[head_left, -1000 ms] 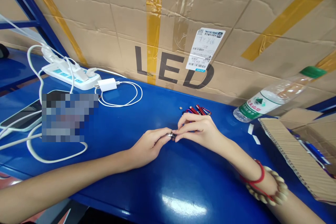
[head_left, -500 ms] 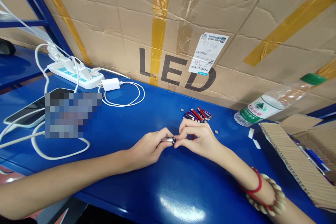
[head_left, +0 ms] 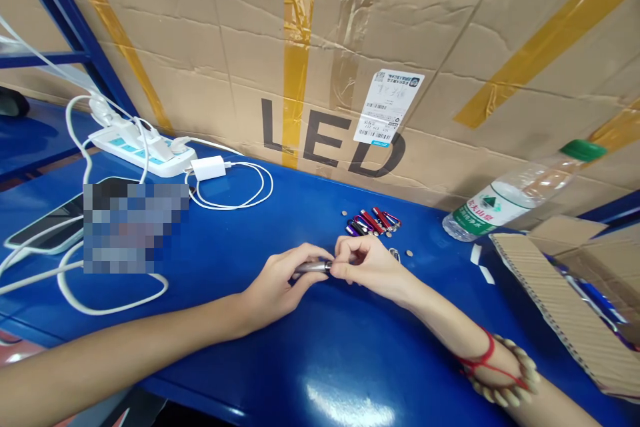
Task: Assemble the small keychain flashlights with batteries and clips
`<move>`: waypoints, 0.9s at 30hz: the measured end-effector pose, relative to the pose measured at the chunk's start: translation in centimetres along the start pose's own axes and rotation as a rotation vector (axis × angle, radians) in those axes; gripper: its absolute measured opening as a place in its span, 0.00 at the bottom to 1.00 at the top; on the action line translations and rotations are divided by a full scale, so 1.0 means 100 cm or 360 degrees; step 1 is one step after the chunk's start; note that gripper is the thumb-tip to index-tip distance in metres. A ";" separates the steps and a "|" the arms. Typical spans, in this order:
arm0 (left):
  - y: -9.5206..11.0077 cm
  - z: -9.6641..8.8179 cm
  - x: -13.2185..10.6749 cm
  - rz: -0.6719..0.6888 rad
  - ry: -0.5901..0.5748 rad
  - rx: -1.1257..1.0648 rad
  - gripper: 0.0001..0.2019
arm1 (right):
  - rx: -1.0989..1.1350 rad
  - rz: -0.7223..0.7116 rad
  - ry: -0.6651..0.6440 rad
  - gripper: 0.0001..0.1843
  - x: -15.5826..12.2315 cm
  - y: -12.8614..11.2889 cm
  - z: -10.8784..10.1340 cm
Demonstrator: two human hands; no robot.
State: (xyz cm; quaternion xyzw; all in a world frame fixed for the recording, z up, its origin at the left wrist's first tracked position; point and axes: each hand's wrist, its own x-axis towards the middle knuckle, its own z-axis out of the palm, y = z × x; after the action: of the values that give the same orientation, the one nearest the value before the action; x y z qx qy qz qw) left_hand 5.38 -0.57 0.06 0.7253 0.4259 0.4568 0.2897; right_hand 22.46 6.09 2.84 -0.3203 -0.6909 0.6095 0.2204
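Observation:
A small grey metal flashlight lies level between my two hands, above the blue table. My left hand pinches its barrel between the thumb and the fingers. With thumb and fingertips, my right hand grips the flashlight's right end, which it partly hides. Just beyond the right hand lies a cluster of mini flashlights, red and dark, with metal clips. Small round button cells are scattered about them. A metal clip shows behind my right wrist.
At the back stands a large cardboard box marked LED. To the left are a white power strip, a charger, looping cables and a phone. A water bottle and an open carton occupy the right side.
My right fingers have closed in tighter at the flashlight's end. More of the barrel shows between my left fingers. The view has shifted slightly.

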 end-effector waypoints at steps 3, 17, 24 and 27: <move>0.002 -0.001 0.001 0.0073 -0.0004 0.0086 0.10 | 0.0156 0.0206 -0.0039 0.24 0.000 0.003 0.000; 0.006 -0.001 0.010 -0.0161 -0.0045 0.0163 0.10 | -0.0816 -0.0977 0.0334 0.06 0.001 -0.001 -0.011; 0.003 -0.001 0.010 -0.0154 -0.0187 0.0145 0.11 | -0.0984 -0.1014 0.0110 0.09 -0.001 0.000 -0.019; 0.000 -0.001 0.009 -0.0084 -0.0265 0.0115 0.11 | -0.0877 -0.0963 0.0040 0.10 -0.001 0.003 -0.019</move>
State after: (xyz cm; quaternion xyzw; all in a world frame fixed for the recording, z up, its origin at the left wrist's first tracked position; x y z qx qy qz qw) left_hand 5.49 0.21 0.52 0.7593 0.4354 0.3715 0.3097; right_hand 23.84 7.37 2.90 -0.1569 -0.8887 0.3052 0.3042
